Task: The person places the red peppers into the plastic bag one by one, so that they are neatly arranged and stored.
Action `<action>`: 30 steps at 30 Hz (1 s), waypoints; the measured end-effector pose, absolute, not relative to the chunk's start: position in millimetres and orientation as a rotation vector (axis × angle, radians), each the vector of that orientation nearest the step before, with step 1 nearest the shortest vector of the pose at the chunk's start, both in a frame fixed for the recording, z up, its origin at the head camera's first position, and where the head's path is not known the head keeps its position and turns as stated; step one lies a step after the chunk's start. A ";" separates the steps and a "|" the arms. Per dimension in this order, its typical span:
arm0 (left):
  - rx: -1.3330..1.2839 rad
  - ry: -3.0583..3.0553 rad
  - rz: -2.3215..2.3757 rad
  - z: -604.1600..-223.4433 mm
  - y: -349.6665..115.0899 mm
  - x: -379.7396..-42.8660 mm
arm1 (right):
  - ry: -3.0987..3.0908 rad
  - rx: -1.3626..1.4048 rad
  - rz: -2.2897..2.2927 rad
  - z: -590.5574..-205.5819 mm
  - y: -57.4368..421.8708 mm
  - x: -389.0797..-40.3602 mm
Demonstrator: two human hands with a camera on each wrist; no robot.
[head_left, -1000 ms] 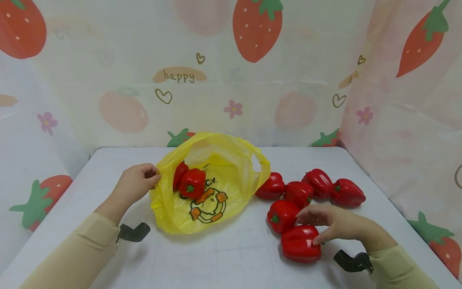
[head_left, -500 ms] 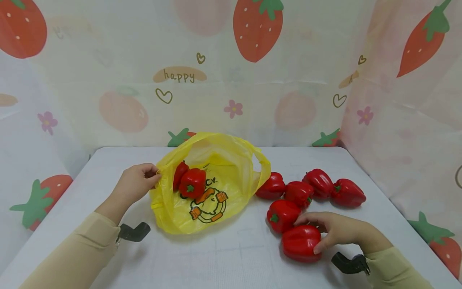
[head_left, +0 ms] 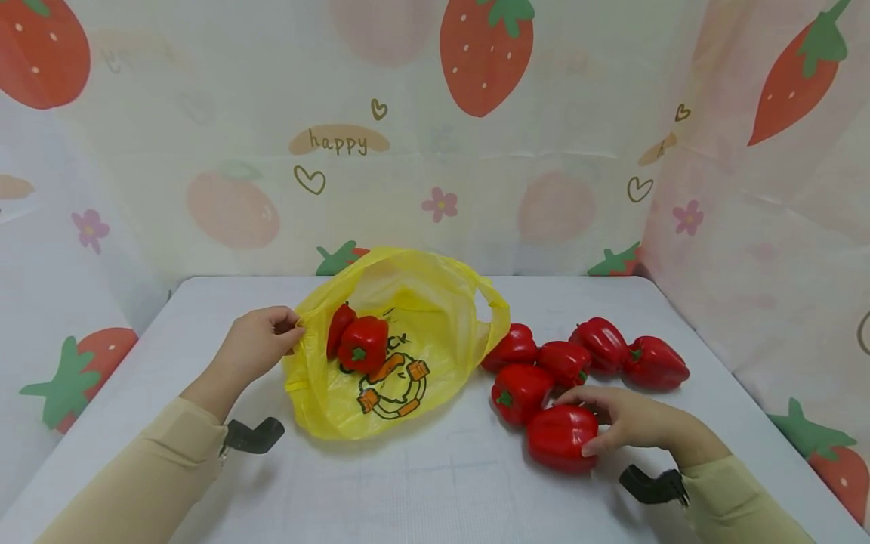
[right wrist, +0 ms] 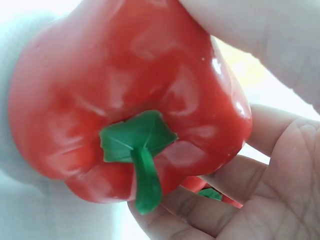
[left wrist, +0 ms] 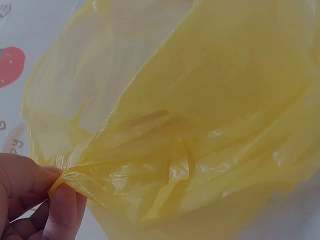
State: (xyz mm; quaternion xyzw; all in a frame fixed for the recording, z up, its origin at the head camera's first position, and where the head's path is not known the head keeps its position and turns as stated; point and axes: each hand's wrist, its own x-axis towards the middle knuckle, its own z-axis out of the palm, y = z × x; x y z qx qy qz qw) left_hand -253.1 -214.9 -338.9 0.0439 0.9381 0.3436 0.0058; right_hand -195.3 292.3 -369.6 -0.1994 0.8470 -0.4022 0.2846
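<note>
My left hand (head_left: 254,344) pinches the left rim of a yellow plastic bag (head_left: 435,393), whose mouth gapes toward me. The left wrist view shows the thin plastic bunched between thumb and fingers (left wrist: 62,212). Two red bell peppers (head_left: 363,344) lie inside the bag. At the front right, my right hand (head_left: 635,423) grips the nearest red bell pepper (head_left: 560,438), thumb on the near side and fingers behind. Its green stem (right wrist: 145,170) faces the right wrist camera. Another bell pepper (head_left: 519,394) touches it on the far left side. Whether the gripped pepper is off the table cannot be told.
Several more red bell peppers (head_left: 655,364) lie behind my right hand, one (head_left: 511,349) partly hidden by the bag's handle (head_left: 495,313). The white table (head_left: 381,491) is bounded by strawberry-print cloth (head_left: 421,151) at the back and sides.
My right hand's fingers have come around the front bell pepper, and it has moved slightly up and left in the view, pushing its neighbour left. The left hand and bag stay put.
</note>
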 end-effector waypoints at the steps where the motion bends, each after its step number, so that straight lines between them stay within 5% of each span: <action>1: 0.139 2.935 1.078 -338.6 -214.7 -252.9 | 2.269 -0.520 -1.080 -369.5 292.6 -195.6; 30: 0.126 2.946 1.050 -341.9 -216.5 -253.9 | 2.320 -0.579 -1.163 -376.4 299.8 -196.5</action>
